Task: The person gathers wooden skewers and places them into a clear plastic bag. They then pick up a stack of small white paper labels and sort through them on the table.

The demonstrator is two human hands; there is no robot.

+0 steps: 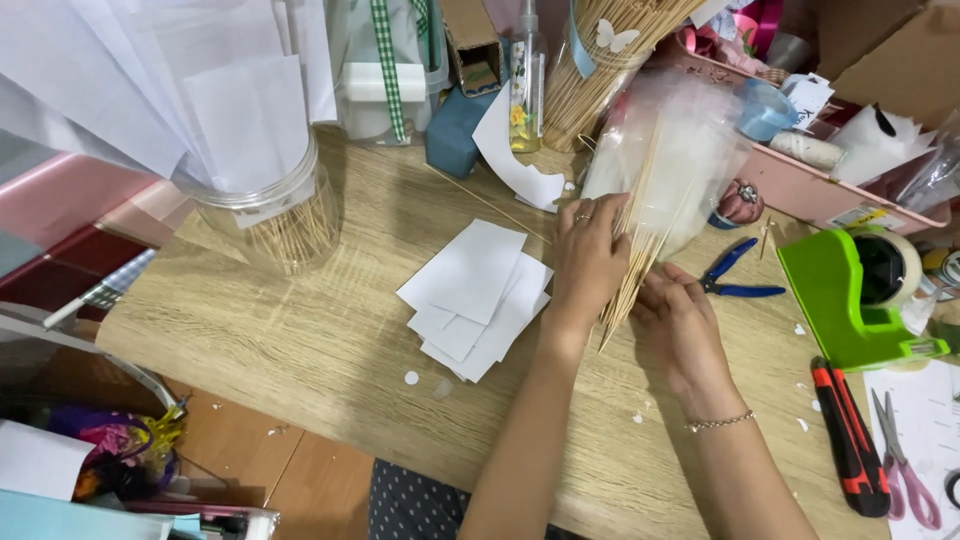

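Observation:
My left hand (588,255), with a ring on one finger, is wrapped around a bundle of thin wooden skewers (630,270) that stick out of a clear plastic bag (672,160). My right hand (678,310), with a thin bracelet at the wrist, pinches the lower ends of the same skewers. The bundle leans up and to the right, its tips inside the bag. A pile of white paper squares (478,295) lies on the wooden table (300,340) just left of my left hand.
Blue-handled pliers (740,275) lie right of my hands. A green tape dispenser (860,290), a red and black utility knife (850,435) and pink scissors (905,460) sit at the right. A clear jar with sticks (275,215) stands at left; a pink tray (830,190) behind.

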